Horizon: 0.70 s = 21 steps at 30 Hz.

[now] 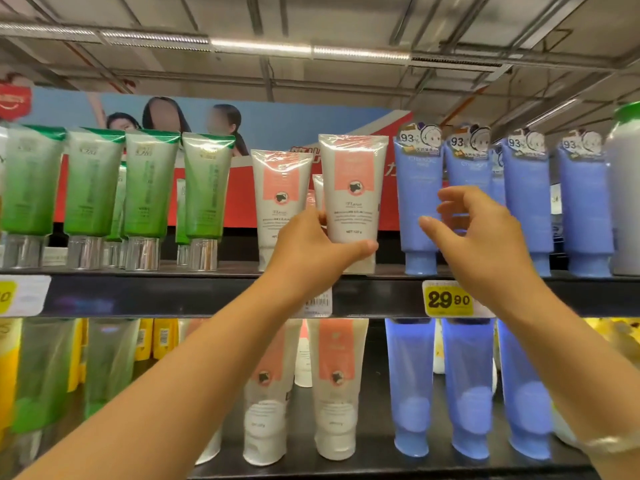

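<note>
A white tube with a pink label [351,188] stands cap-down on the top shelf [207,294], wrapped in clear film. My left hand [311,251] grips its lower part, thumb across the front near the cap. A second pink-labelled tube [277,192] stands just to its left, partly behind my hand. My right hand [478,233] hovers in front of the blue tubes [419,202], fingers loosely curled, holding nothing.
Green tubes [149,188] with silver caps fill the shelf's left part. More blue tubes [581,202] and a white bottle [627,195] stand at the right. A yellow 29.90 price tag [449,299] hangs on the shelf edge. The lower shelf holds similar tubes [337,386].
</note>
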### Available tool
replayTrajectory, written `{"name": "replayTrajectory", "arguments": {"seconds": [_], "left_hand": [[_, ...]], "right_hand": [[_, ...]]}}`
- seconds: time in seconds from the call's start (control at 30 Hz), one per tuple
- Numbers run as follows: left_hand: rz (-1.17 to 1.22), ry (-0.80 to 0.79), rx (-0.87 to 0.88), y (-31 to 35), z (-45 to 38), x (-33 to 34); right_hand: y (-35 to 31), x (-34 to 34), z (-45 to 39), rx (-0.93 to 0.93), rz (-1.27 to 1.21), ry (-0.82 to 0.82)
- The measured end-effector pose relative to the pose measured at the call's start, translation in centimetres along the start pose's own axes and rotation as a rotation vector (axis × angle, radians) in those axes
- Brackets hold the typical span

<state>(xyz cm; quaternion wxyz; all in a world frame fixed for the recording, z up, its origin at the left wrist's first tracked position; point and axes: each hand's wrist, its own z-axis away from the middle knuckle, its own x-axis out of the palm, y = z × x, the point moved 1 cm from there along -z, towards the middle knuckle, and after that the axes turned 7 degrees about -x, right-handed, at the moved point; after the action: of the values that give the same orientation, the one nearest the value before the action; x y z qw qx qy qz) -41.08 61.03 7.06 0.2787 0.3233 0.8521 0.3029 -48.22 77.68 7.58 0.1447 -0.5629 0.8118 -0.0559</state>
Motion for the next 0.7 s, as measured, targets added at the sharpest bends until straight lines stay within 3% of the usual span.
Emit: {"name": "replayTrajectory", "arguments": {"seconds": [0.37, 0.7], "left_hand": [[-0.254, -0.003, -0.036, -0.5, -1.4, 0.3], [-0.388, 0.189, -0.007, -0.3, -0.9, 1.4]], "right_hand": [[2.1, 1.6, 0.1, 0.098, 0.171, -0.177], [2.6, 2.9, -1.4, 0.229, 0.08, -0.202]]}}
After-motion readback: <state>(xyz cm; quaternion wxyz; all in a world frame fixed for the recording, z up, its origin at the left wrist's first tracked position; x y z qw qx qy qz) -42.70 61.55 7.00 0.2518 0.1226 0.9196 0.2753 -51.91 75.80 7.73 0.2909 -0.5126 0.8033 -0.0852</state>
